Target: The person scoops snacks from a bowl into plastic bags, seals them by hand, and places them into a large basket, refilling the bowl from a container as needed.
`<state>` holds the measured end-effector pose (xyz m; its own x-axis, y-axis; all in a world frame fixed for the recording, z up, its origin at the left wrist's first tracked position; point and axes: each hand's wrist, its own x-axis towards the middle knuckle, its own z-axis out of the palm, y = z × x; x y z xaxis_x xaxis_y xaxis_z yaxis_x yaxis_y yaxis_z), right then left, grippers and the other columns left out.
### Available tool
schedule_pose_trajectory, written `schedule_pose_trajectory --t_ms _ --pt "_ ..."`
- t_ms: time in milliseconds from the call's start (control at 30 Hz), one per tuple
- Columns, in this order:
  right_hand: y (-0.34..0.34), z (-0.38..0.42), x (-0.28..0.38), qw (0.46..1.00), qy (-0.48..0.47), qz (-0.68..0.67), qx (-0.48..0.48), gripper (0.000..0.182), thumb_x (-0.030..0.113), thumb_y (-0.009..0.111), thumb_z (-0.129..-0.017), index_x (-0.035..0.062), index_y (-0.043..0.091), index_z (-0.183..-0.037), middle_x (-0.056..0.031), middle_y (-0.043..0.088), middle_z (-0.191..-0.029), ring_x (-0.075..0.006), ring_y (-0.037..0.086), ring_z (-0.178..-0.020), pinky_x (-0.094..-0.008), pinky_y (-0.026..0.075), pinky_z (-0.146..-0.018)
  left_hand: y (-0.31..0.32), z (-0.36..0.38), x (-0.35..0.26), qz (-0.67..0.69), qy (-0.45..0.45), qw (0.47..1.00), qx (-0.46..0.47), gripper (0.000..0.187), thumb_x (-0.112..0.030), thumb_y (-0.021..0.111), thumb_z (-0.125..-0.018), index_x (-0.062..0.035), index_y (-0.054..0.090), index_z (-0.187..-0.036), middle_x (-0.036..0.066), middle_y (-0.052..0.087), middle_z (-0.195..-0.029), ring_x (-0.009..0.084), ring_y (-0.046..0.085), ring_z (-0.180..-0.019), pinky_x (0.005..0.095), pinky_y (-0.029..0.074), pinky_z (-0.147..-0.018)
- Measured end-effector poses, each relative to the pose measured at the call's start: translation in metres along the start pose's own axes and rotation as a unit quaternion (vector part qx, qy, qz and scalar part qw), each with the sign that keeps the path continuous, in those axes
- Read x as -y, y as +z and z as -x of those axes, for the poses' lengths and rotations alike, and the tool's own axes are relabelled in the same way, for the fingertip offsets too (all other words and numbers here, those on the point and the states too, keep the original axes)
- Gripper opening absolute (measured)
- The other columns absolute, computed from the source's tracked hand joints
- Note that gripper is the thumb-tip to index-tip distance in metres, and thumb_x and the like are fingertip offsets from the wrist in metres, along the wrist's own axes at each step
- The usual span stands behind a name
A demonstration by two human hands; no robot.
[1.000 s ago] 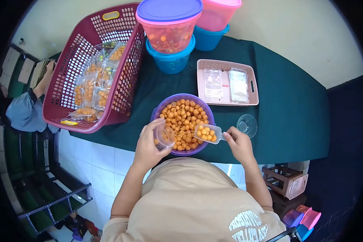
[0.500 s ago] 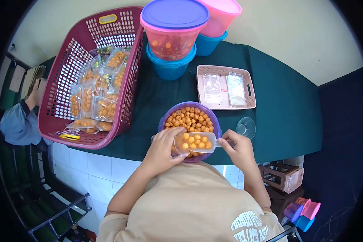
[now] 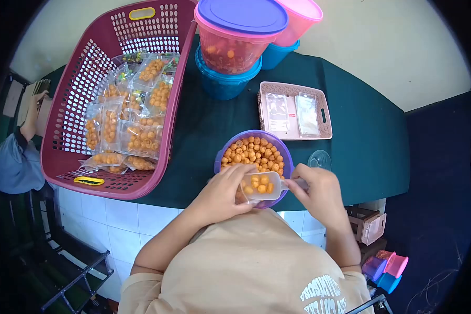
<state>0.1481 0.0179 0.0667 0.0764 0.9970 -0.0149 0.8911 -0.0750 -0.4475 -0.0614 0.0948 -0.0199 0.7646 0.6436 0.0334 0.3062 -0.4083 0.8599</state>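
Pinching the scoop [image 3: 277, 183] in my right fingers [image 3: 298, 192], I grip the bag [image 3: 240, 195] with my left fingers [image 3: 238, 172], the bowl [image 3: 287, 156] beneath both, likely to catch spills.

Bare left hand [image 3: 227, 191], back facing up, left fingers [image 3: 239, 170] bent round in grip, left thumb [image 3: 240, 208] opposite them on wearer's side. Bare left forearm [image 3: 165, 243] slants back and outward from fingers. Bare right hand [image 3: 322, 191] faces left fingers, apart from them; right thumb [image 3: 299, 193] pinching toward curled forefinger [image 3: 302, 170]. Bare right forearm [image 3: 343, 238] trails back, outward.
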Motion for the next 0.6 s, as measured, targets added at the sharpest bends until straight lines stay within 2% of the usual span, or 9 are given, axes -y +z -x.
schedule_pose_trajectory --t_ms 67,100,167,200,267,367,400,533,600 --pt "-0.011 -0.007 0.009 0.988 -0.118 0.095 -0.025 0.022 0.023 0.072 -0.077 0.0082 0.056 -0.076 -0.0051 0.055 -0.062 -0.0217 0.057 -0.060 -0.0361 0.044 -0.052 -0.009 -0.007 -0.009 0.077 -0.008 0.995 0.068 0.069 -0.019 0.075 -0.070 -0.0022 0.045 -0.130 0.016 0.054 -0.122 0.0300 0.053 -0.115 0.0394 0.043 -0.098" --pt "-0.018 -0.010 0.015 0.988 -0.118 0.096 -0.023 0.022 0.023 0.072 -0.077 0.0082 0.056 -0.076 -0.0051 0.055 -0.062 -0.0217 0.057 -0.060 -0.0361 0.044 -0.052 -0.016 -0.011 -0.011 0.079 -0.008 0.995 0.067 0.069 -0.019 0.075 -0.070 -0.0022 0.045 -0.130 0.016 0.054 -0.122 0.0300 0.053 -0.115 0.0394 0.043 -0.098" --pt "-0.032 -0.017 0.028 0.966 -0.220 0.136 0.009 0.022 0.023 0.072 -0.075 0.0092 0.055 -0.077 -0.0028 0.052 -0.064 -0.0196 0.055 -0.060 -0.0333 0.044 -0.053 -0.028 -0.022 -0.011 0.251 -0.081 0.940 0.215 0.065 -0.020 0.073 -0.074 -0.0009 0.046 -0.129 0.014 0.055 -0.121 0.0238 0.053 -0.115 0.0378 0.043 -0.099" --pt "-0.036 -0.020 0.031 0.956 -0.261 0.131 -0.001 0.021 0.023 0.070 -0.074 0.0104 0.054 -0.077 -0.0016 0.050 -0.065 -0.0183 0.053 -0.061 -0.0314 0.044 -0.054 -0.031 -0.026 -0.011 0.253 -0.080 0.940 0.214 0.065 -0.020 0.073 -0.074 -0.0009 0.046 -0.129 0.014 0.055 -0.121 0.0238 0.053 -0.115 0.0378 0.043 -0.099" --pt "-0.041 -0.024 0.037 0.950 -0.286 0.128 0.008 0.020 0.022 0.069 -0.075 0.0103 0.053 -0.077 -0.0016 0.050 -0.065 -0.0183 0.053 -0.061 -0.0313 0.044 -0.054 -0.035 -0.030 -0.009 0.349 -0.099 0.885 0.293 0.065 -0.021 0.073 -0.075 -0.0018 0.046 -0.131 0.011 0.054 -0.122 0.0181 0.050 -0.117 0.0346 0.041 -0.100" --pt "-0.043 -0.032 0.045 0.935 -0.330 0.129 0.026 0.023 0.026 0.071 -0.073 0.0105 0.054 -0.075 -0.0012 0.052 -0.066 -0.0177 0.053 -0.061 -0.0313 0.043 -0.053 -0.027 -0.033 0.002 0.379 -0.042 0.863 0.332 0.058 -0.017 0.073 -0.077 -0.0040 0.049 -0.128 0.012 0.058 -0.118 0.0214 0.054 -0.112 0.0333 0.042 -0.098" --pt "-0.042 -0.034 0.046 0.928 -0.344 0.138 0.036 0.026 0.030 0.073 -0.071 0.0109 0.056 -0.074 -0.0009 0.054 -0.067 -0.0172 0.053 -0.060 -0.0313 0.042 -0.052 -0.026 -0.033 0.005 0.380 -0.044 0.863 0.330 0.058 -0.017 0.073 -0.077 -0.0040 0.049 -0.128 0.012 0.058 -0.118 0.0214 0.054 -0.112 0.0333 0.042 -0.098" --pt "-0.030 -0.041 0.041 0.925 -0.363 0.106 0.028 0.026 0.030 0.072 -0.072 0.0109 0.055 -0.074 -0.0012 0.054 -0.068 -0.0178 0.054 -0.060 -0.0312 0.044 -0.052 -0.027 -0.037 0.006 0.410 -0.012 0.855 0.316 0.060 -0.009 0.068 -0.073 -0.0021 0.046 -0.129 0.010 0.056 -0.118 0.0189 0.053 -0.112 0.0317 0.041 -0.098" --pt "-0.024 -0.042 0.043 0.932 -0.348 0.076 0.069 0.020 0.020 0.068 -0.073 0.0079 0.052 -0.076 -0.0038 0.054 -0.069 -0.0203 0.058 -0.065 -0.0337 0.047 -0.057 -0.031 -0.039 0.002 0.405 -0.002 0.863 0.302 0.061 -0.007 0.066 -0.072 -0.0011 0.045 -0.129 0.010 0.056 -0.118 0.0182 0.053 -0.112 0.0316 0.041 -0.099"
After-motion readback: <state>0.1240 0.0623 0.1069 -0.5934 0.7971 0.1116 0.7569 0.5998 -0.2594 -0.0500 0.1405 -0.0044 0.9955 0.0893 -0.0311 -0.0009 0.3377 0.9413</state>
